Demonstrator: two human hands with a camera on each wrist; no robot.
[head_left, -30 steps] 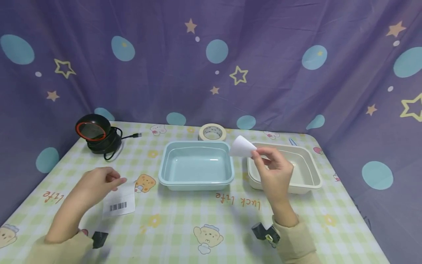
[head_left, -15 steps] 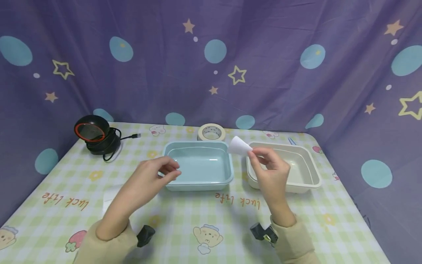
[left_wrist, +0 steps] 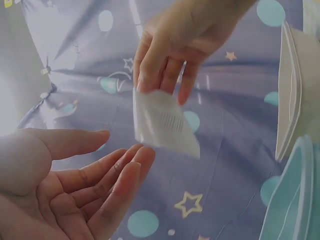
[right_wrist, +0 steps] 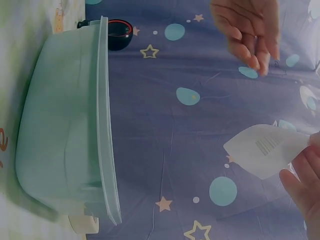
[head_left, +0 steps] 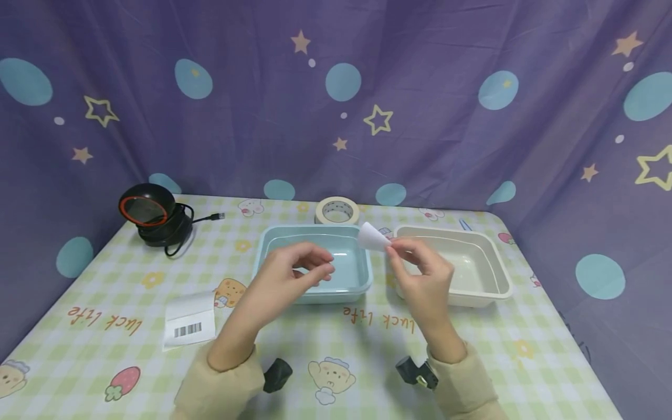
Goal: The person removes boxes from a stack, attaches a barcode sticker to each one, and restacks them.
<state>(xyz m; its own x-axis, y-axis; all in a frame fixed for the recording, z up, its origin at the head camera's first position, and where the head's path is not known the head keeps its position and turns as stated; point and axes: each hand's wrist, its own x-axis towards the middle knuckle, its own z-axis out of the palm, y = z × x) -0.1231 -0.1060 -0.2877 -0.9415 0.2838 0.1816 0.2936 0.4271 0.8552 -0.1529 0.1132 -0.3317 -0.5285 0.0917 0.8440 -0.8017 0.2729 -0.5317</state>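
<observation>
My right hand (head_left: 425, 277) pinches a curled white barcode label (head_left: 372, 237) by one end, between thumb and fingers, in the air between the two bins. Faint barcode lines show through the label (left_wrist: 167, 122) in the left wrist view. My left hand (head_left: 286, 280) hovers over the near left part of the light blue bin (head_left: 315, 296), its fingers loosely bent and holding nothing. In the right wrist view, a gap separates the left hand (right_wrist: 250, 30) from the label (right_wrist: 267, 150). Another white barcode label (head_left: 190, 321) lies creased on the table at left.
A beige bin (head_left: 480, 300) stands right of the blue one. Behind them is a roll of masking tape (head_left: 337, 205). At the back left sits a black round device (head_left: 152, 213) with an orange ring and a coiled USB cable. A purple curtain (head_left: 336, 116) surrounds the table.
My left hand has moved right, from above the label on the table to over the blue bin. The right hand, still pinching its label, has shifted slightly left.
</observation>
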